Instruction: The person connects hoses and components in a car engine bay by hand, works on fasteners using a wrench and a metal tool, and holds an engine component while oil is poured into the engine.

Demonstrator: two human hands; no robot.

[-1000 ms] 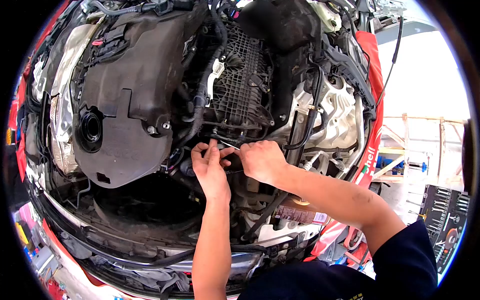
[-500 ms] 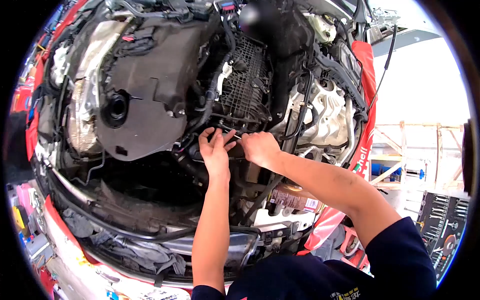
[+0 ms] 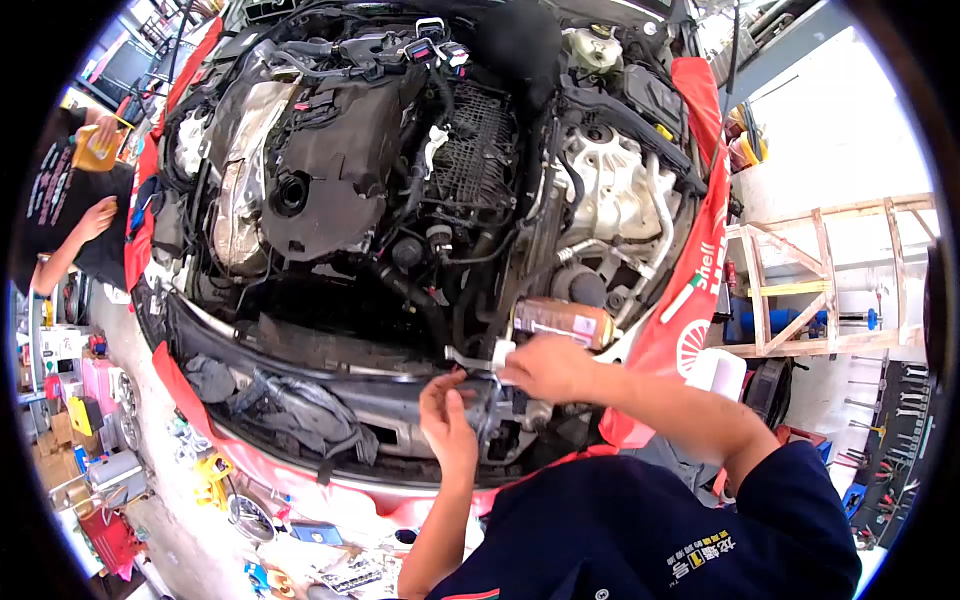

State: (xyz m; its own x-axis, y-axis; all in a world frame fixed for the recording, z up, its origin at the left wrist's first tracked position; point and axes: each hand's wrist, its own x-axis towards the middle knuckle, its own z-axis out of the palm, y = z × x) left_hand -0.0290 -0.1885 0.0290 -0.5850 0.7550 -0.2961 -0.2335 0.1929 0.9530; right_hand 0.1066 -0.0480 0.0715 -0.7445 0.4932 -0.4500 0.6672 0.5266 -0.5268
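My right hand (image 3: 545, 370) is closed at the front edge of the engine bay, with a small metal tool (image 3: 468, 359) reaching left from it and a white piece (image 3: 503, 353) by its fingers. The exact grip is blurred. Just left of it, my left hand (image 3: 447, 412) is raised with its fingers curled and thumb near the fingertips; something small and reddish shows there, too small to name. Behind my right hand lies a bottle with a brown label (image 3: 563, 322). The black engine cover (image 3: 335, 180) sits farther back.
A person (image 3: 75, 200) stands at the left, holding a yellow bottle (image 3: 97, 147). Red fender covers (image 3: 700, 250) line the car's sides. A grey cloth (image 3: 300, 410) lies along the front. A wooden frame (image 3: 820, 270) and a tool case (image 3: 905, 430) are at the right.
Both hands have come back from beside the ribbed engine part to the front edge. The view has pulled back, and the person at the left has come into sight.
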